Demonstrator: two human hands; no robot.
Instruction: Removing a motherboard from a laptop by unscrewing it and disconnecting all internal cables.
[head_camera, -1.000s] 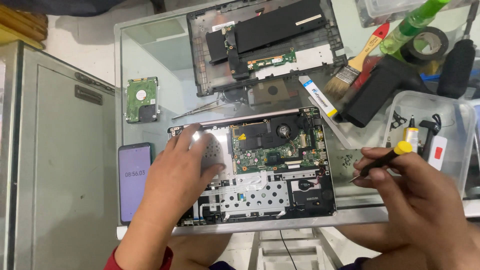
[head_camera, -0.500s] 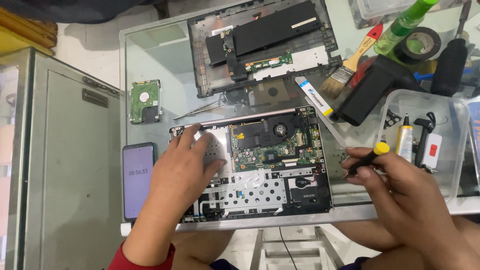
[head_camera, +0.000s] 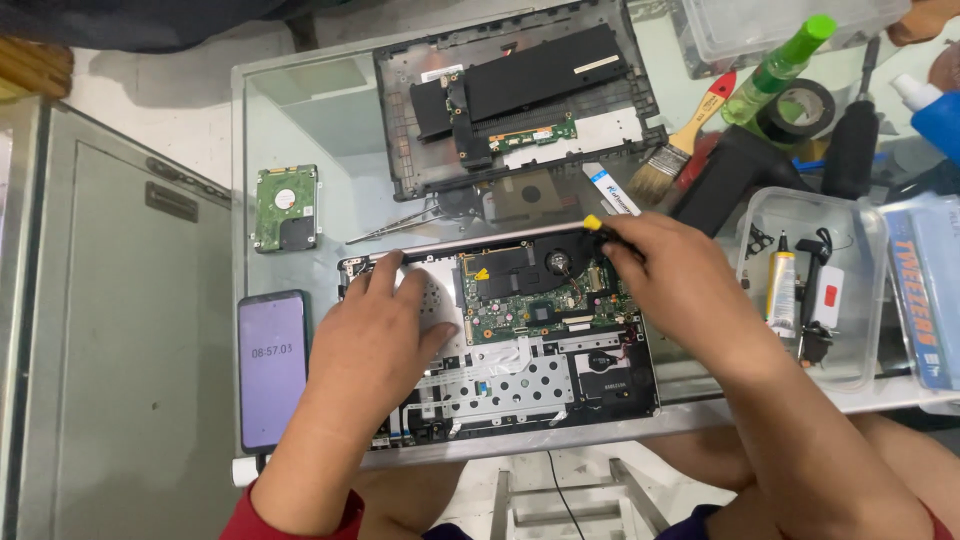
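Left hand (head_camera: 375, 335): lies flat, fingers spread, on the left part of the opened laptop base (head_camera: 500, 340) — it grips nothing, only presses down on the perforated metal plate there.
Right hand (head_camera: 675, 285): closed around a small screwdriver (head_camera: 600, 232) with a black shaft and a yellow end cap; the cap sticks out above the knuckles, the tip is hidden under the fingers.
Where the screwdriver works: at the upper right corner of the laptop base, just beside the round cooling fan (head_camera: 556, 263).
Laptop base: lies near the front edge of the glass table (head_camera: 300, 130), its green motherboard (head_camera: 535, 300) bare and the keyboard's metal backing below it.
Removed bottom cover (head_camera: 515, 95): black, lying inside-up behind the laptop base, well clear of both hands.
Hard drive (head_camera: 285, 207): bare, green circuit side up, on the glass to the left of the cover.
Tweezers (head_camera: 395, 228): on the glass between the hard drive and the laptop base.
Phone (head_camera: 272, 368): screen lit purple, just left of the left wrist.
Paintbrush (head_camera: 685, 135): red handle, pale bristles, lying to the right of the cover.
Clear plastic tray (head_camera: 860, 290): right of the right hand — it holds a small glue tube and other small parts.
Green spray bottle (head_camera: 780, 65): at the far right, next to a roll of black tape (head_camera: 800, 108).
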